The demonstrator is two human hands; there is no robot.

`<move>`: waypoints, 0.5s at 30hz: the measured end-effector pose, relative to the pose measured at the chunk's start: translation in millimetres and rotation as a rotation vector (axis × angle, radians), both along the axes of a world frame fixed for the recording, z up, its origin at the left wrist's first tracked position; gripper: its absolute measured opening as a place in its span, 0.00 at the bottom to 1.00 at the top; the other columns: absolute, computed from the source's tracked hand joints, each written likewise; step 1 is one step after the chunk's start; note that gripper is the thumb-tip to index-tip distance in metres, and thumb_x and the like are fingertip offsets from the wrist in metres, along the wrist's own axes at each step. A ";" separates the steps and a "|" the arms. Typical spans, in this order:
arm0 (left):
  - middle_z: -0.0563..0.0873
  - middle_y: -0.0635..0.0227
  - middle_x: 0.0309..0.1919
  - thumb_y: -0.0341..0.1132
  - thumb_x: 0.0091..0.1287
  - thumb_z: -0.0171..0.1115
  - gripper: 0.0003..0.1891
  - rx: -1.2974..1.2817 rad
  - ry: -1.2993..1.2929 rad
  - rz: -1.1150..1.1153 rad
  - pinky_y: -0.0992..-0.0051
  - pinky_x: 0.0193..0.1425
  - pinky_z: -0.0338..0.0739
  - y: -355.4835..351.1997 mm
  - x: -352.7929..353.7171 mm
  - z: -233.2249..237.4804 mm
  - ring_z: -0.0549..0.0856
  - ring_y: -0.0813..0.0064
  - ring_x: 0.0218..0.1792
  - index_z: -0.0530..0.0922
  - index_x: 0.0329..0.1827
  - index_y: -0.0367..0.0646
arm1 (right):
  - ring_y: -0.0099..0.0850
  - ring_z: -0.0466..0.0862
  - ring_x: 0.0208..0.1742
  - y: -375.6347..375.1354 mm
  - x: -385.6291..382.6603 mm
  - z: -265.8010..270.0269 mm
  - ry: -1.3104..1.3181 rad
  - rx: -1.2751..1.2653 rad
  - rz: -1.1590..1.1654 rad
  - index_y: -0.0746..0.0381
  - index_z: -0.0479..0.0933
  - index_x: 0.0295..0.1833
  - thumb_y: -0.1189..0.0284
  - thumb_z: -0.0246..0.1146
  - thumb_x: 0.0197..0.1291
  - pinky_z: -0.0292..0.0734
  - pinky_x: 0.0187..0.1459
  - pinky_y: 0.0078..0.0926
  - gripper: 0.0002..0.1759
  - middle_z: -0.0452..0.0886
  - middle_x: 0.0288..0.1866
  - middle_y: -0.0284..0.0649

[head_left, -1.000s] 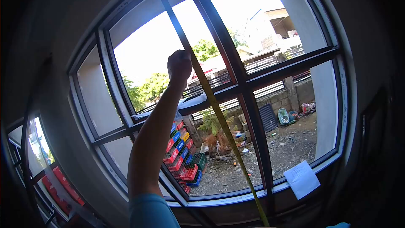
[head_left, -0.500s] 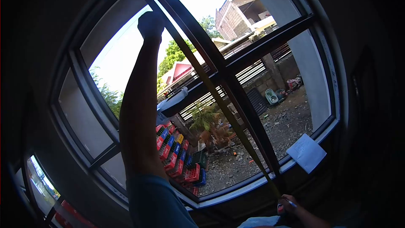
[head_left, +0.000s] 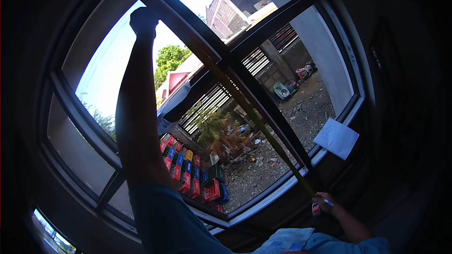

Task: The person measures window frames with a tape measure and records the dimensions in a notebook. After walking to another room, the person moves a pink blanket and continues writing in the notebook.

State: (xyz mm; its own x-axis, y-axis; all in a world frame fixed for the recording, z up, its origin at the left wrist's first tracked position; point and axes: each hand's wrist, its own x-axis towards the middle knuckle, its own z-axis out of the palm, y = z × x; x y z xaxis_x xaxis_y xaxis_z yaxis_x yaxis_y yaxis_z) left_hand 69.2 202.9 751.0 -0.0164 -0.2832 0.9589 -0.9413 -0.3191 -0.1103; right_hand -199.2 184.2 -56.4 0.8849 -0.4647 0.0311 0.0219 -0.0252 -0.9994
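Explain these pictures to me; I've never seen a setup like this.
There is no machine here, just a person's two bare hands. All the pictures come from one camera worn on the head. The right hand, low down, holds a tape measure and what looks like a pen. The blade runs up across the window. The left hand is raised by its upper part, too dark to show its grip. Paper sits at the window's lower edge; crates stand outside.

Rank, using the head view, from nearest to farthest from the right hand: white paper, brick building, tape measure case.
1. Tape measure case: in the right hand.
2. White paper: above the hand.
3. Brick building: outside, upper view.
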 end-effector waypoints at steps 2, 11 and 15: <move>0.79 0.72 0.14 0.28 0.59 0.62 0.11 0.044 0.000 -0.031 0.77 0.21 0.66 7.0 -24.5 -11.8 0.76 0.82 0.14 0.77 0.18 0.43 | 0.25 0.82 0.32 -0.8 -10.7 12.0 0.073 -0.046 0.024 0.64 0.80 0.37 0.63 0.61 0.61 0.76 0.36 0.26 0.14 0.83 0.29 0.40; 0.84 0.73 0.16 0.43 0.65 0.61 0.18 -0.009 -0.119 0.229 0.72 0.36 0.75 3.8 -7.3 8.6 0.83 0.79 0.21 0.82 0.18 0.45 | 0.37 0.85 0.35 -32.0 -34.3 68.7 0.147 -0.110 -0.027 0.67 0.80 0.36 0.59 0.60 0.59 0.77 0.40 0.31 0.18 0.83 0.30 0.49; 0.84 0.72 0.19 0.37 0.64 0.61 0.13 0.027 -0.032 0.207 0.76 0.35 0.75 6.6 -9.4 8.9 0.82 0.80 0.22 0.81 0.22 0.43 | 0.44 0.85 0.41 -48.2 -44.8 84.8 0.217 -0.158 -0.004 0.67 0.80 0.37 0.58 0.59 0.59 0.77 0.45 0.33 0.19 0.83 0.34 0.52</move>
State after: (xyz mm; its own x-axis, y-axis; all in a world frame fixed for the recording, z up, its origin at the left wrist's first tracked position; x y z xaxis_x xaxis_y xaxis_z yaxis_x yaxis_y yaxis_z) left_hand 59.8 209.4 759.9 0.0151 -0.3096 0.9508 -0.8517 -0.5022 -0.1500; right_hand -244.0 136.0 28.3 0.8769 -0.4728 -0.0868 -0.1931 -0.1810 -0.9643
